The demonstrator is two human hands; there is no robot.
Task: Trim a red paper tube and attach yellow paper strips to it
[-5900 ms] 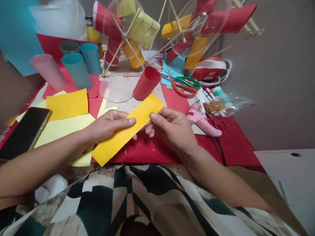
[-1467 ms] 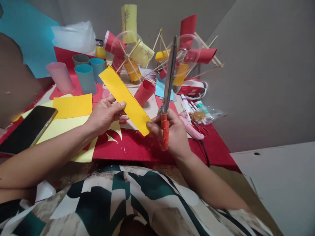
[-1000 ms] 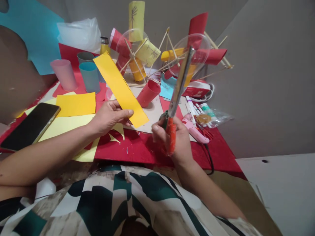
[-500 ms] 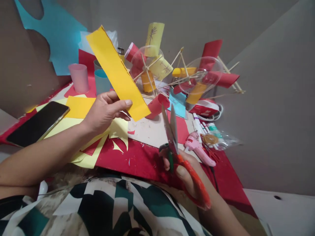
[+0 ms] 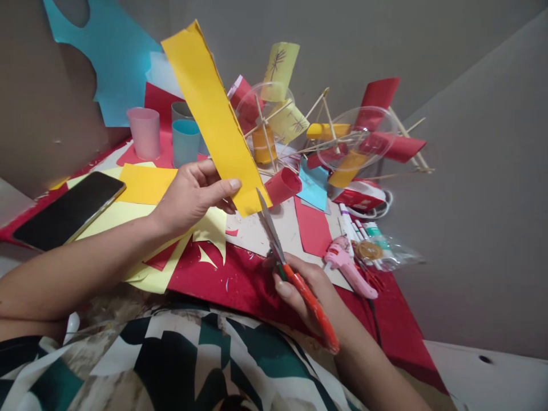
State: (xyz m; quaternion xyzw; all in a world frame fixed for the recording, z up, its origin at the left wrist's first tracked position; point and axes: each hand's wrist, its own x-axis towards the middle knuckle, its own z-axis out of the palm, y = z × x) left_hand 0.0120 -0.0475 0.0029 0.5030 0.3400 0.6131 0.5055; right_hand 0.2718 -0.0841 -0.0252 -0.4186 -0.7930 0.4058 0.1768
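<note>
Yellow strip (image 5: 205, 108) of paper, slanting up to the far left, stands out against the gray wall (image 5: 385, 45) of the room. Below spreads the counter (image 5: 240, 279) under red cloth, crowded toward its far side. There, two stick models carry colored paper tubes on clear discs: the left model (image 5: 260, 121) has pale yellow, red and orange ones, the right model (image 5: 359, 137) red and yellow ones.

At the center, the left hand (image 5: 192, 194) pinches the strip near its lower end, thumb on the front face, other fingers behind; most of the paper's length rises beyond the grip. The right hand (image 5: 319, 279), nearer and lower, is curled around the handles of the scissors (image 5: 295, 278). A blade tip overlaps the strip's lower right corner, just right of the left thumb; how far the blades are parted I cannot tell.

A dark phone (image 5: 71, 211) lies at the left, beside a yellow sheet (image 5: 145, 184) on paler paper. Beyond stand a pink cup (image 5: 144, 131) and a blue cup (image 5: 185, 145). A pink glue gun (image 5: 349, 268) lies at the right, with markers (image 5: 346, 220) behind it. Smallest, a pale yellow scrap (image 5: 206, 257) rests on the cloth between the hands.
</note>
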